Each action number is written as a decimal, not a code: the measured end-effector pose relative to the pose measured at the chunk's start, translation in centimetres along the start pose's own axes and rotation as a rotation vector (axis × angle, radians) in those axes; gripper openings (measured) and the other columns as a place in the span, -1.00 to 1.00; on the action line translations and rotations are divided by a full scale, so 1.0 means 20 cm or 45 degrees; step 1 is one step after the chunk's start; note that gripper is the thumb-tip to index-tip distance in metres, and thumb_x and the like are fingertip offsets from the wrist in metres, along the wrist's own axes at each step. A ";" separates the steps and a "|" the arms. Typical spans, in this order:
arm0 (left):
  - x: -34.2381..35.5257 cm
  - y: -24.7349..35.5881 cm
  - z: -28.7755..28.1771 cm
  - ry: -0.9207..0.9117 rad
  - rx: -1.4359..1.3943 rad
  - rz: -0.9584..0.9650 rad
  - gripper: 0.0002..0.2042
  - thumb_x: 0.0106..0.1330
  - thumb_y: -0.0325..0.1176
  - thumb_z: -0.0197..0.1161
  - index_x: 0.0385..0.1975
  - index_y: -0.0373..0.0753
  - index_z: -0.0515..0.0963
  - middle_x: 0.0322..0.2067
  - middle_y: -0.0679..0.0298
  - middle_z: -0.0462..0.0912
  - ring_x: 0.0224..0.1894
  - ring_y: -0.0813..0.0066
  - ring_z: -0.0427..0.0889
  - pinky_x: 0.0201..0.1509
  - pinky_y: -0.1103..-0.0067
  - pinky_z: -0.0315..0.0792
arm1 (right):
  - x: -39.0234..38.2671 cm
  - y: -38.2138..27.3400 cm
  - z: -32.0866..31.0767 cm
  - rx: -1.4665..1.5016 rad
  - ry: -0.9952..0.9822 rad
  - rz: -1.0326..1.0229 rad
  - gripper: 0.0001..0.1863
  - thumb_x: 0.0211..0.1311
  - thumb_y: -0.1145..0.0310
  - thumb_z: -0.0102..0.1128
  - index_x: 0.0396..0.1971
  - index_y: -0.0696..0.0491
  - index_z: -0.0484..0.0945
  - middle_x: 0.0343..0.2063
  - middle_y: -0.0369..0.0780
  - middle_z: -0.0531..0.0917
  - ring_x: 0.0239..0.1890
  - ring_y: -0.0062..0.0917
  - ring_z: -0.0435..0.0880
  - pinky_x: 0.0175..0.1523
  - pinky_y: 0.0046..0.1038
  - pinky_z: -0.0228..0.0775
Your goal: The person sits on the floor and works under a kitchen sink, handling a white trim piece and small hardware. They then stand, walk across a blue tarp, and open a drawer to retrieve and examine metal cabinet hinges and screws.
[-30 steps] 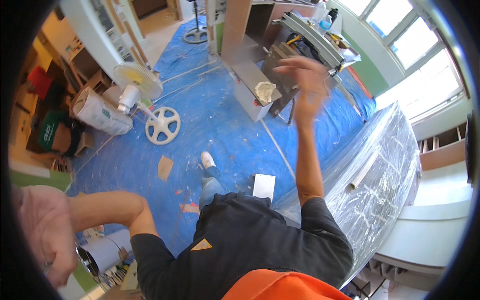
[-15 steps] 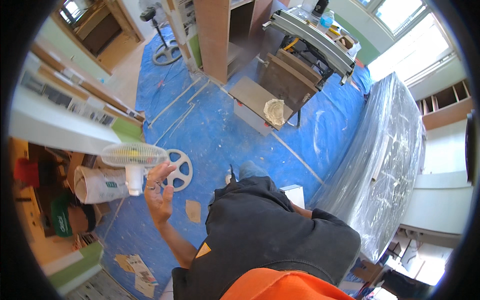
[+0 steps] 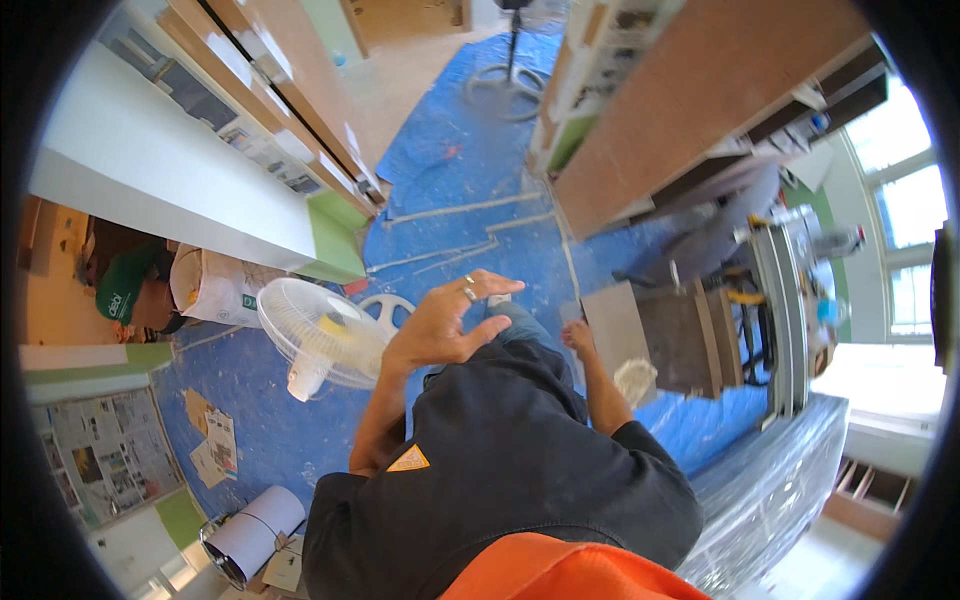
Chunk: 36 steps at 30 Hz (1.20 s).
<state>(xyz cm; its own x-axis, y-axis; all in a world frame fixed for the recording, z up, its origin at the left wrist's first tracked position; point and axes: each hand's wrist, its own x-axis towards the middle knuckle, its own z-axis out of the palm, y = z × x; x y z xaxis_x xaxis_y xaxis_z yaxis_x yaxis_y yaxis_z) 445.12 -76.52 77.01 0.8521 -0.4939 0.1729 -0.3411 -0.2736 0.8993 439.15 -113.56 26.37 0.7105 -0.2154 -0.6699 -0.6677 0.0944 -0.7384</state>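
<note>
My left hand point(image 3: 450, 325) is raised in front of my body, a ring on one finger. Its fingers reach out to the right with the thumb apart, and nothing is in it. Left of it stands a white fan point(image 3: 315, 335) with a round grille. Lower and to the right, my right hand point(image 3: 578, 338) has curled fingers; whether anything is inside them is hidden. Close beside that hand is a flat brown board point(image 3: 615, 320). On the board's near end sits a cream-coloured, rough-edged lump point(image 3: 635, 380).
A blue sheet point(image 3: 440, 230) covers the floor. To the right are a metal-edged workbench point(image 3: 785, 310) and a bulky thing wrapped in clear plastic point(image 3: 770, 490). A wooden cabinet point(image 3: 690, 110) and a stand with a wheel-like base point(image 3: 510, 90) are ahead. A white sack point(image 3: 215, 290) lies left.
My view has turned to the left. My left hand has moved from beside the fan to in front of my body. My right hand has come into view beside the board.
</note>
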 end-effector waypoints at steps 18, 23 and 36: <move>1.39 -1.17 -1.26 0.311 -0.092 -0.310 -0.65 0.26 -0.40 0.28 0.06 -0.25 0.55 -0.04 0.09 0.66 0.02 0.21 0.64 0.15 0.43 0.44 | 1.74 -1.84 1.56 -0.718 -0.663 -0.189 -0.64 0.31 0.22 0.09 0.03 0.06 0.55 -0.36 -0.26 0.66 -0.38 -0.55 0.67 -0.38 -0.48 0.49; 1.96 -1.43 -1.92 0.170 0.127 -0.240 -0.67 0.27 -0.37 0.30 0.04 -0.24 0.56 -0.01 0.09 0.64 0.05 0.11 0.62 0.13 0.40 0.46 | 1.93 -1.85 1.70 -0.702 -0.306 -0.143 -0.68 0.19 0.25 0.12 -0.17 0.15 0.61 -0.45 -0.17 0.64 -0.45 -0.45 0.63 -0.35 -0.38 0.47; 3.12 -2.05 -2.95 0.055 0.202 -0.307 -0.69 0.33 -0.33 0.26 0.06 -0.18 0.56 0.00 0.13 0.65 0.07 0.19 0.61 0.17 0.42 0.44 | 2.75 -2.71 2.39 -0.727 -0.254 -0.292 -0.71 0.21 0.32 0.08 -0.16 0.11 0.66 -0.35 -0.09 0.70 -0.37 -0.39 0.68 -0.31 -0.37 0.52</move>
<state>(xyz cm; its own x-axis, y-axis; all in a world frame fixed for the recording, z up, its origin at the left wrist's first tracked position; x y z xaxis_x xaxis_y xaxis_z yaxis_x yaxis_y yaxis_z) 535.62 -47.48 74.59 0.9311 -0.3642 -0.0185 -0.1812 -0.5060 0.8433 525.04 -84.17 25.80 0.8402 0.0211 -0.5419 -0.4681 -0.4763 -0.7443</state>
